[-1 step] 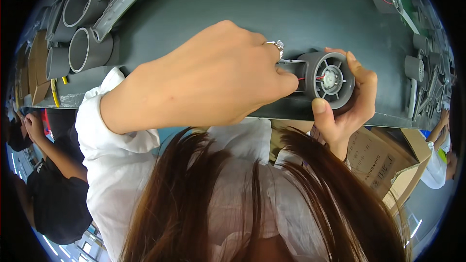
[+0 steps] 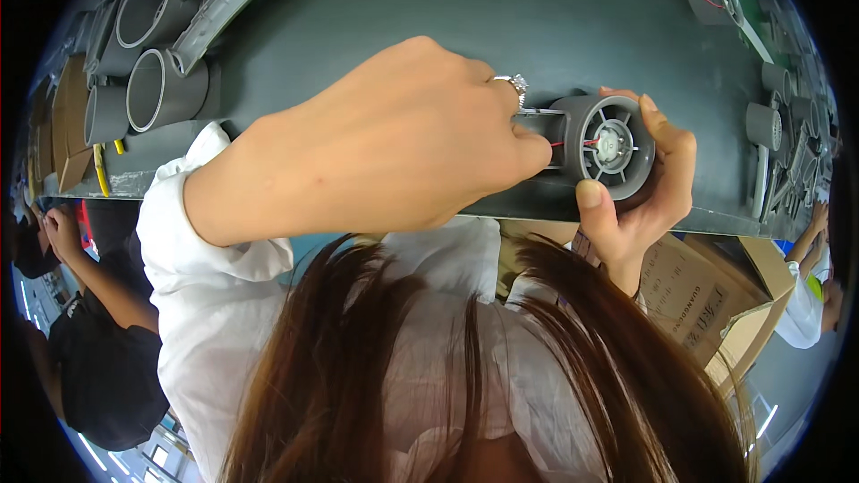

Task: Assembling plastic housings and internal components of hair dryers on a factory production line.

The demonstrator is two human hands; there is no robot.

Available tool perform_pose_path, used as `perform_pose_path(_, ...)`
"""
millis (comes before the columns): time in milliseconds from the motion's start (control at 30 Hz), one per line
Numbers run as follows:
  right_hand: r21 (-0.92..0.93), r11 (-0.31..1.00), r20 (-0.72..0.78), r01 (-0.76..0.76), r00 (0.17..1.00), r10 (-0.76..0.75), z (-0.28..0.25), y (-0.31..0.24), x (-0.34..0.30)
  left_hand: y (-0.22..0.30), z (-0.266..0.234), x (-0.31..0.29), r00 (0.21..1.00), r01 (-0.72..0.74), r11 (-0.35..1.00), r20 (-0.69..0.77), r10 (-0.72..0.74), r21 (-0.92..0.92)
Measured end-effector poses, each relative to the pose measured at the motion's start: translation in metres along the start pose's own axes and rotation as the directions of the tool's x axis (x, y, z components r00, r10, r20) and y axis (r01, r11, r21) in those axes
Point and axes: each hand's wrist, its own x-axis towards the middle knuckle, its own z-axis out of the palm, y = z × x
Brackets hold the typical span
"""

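Note:
A grey round fan housing (image 2: 577, 110) with a spoked ring and a pale motor (image 2: 610, 145) in its middle is held over the green worktop. My right hand (image 2: 660, 186) curves around its right side, thumb at the lower rim and fingertips on the top and right edge. My left hand (image 2: 403, 139), wearing a ring (image 2: 516, 85), is closed at the narrow handle part (image 2: 548, 113) that runs left from the housing. A short red wire (image 2: 557, 144) shows between left thumb and motor. Most of the handle and the left fingertips are hidden behind the hand.
Grey cylinders (image 2: 159, 94) and long curved shells (image 2: 228, 4) stand at the far left. Another housing with wires (image 2: 713, 0) lies at the far right, above several loose grey parts (image 2: 787, 148). An open cardboard box (image 2: 707, 295) stands below the front edge. A co-worker's arm (image 2: 112, 286) shows left.

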Motion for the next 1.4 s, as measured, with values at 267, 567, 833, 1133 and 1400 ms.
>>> perform_pose_path(267,-0.047,0.999,0.009,-0.017,1.000,0.017,-0.001,-0.003,-0.002,0.001,0.001,0.000,0.998,-0.057,0.995,0.004,0.057,0.081)
perform_pose_path(567,-0.023,1.000,0.007,0.020,1.000,-0.019,0.001,-0.002,-0.002,-0.006,0.017,-0.008,0.994,-0.044,0.989,-0.101,0.029,-0.140)
perform_pose_path(833,-0.244,0.949,0.159,0.201,0.973,-0.165,-0.008,-0.013,0.004,-0.009,0.023,-0.008,0.982,-0.072,0.982,-0.186,0.038,-0.177)
perform_pose_path(1133,-0.148,0.969,0.184,0.199,0.968,-0.171,-0.013,-0.009,0.005,-0.008,0.021,-0.006,0.979,-0.094,0.980,-0.195,0.059,-0.175)
perform_pose_path(1400,-0.156,0.979,0.277,0.128,0.957,-0.081,-0.019,-0.015,0.003,-0.007,0.015,-0.005,0.981,-0.141,0.989,-0.142,0.134,-0.038)
